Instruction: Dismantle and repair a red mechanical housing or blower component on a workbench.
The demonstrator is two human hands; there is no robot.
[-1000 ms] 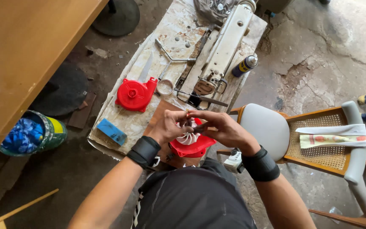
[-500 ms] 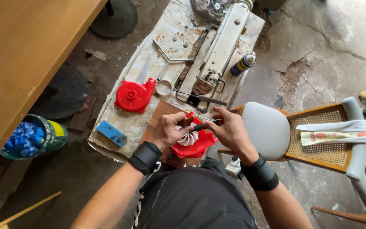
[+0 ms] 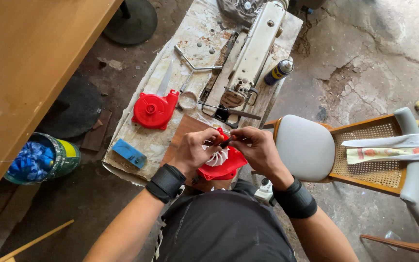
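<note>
The white fan impeller [image 3: 217,156] is sitting in the red blower housing half [image 3: 225,166], low at the near edge of the bench [image 3: 144,140], just in front of the person's lap. The left hand [image 3: 195,150] is closing round the impeller's left side, fingers curled on its vanes and steadying it. The right hand [image 3: 255,148] is pinching a small dark tool or part [image 3: 225,142] at the impeller's hub; what exactly it is cannot be told, as it is too small. Both grips are nearly closed.

Judging by how things lie, the blower is standing opened up and only partly worked on: the impeller is resting in one shell, while the other red housing cover [image 3: 152,110] is lying apart further up the bench, not yet refitted. Beside that cover a metal ring [image 3: 187,101] is lying loose, and a screwdriver [image 3: 231,111] is waiting just beyond the hands. Further off a white sewing machine head [image 3: 253,53] is lying along the bench, with a spray can [image 3: 278,72] beside it.
</note>
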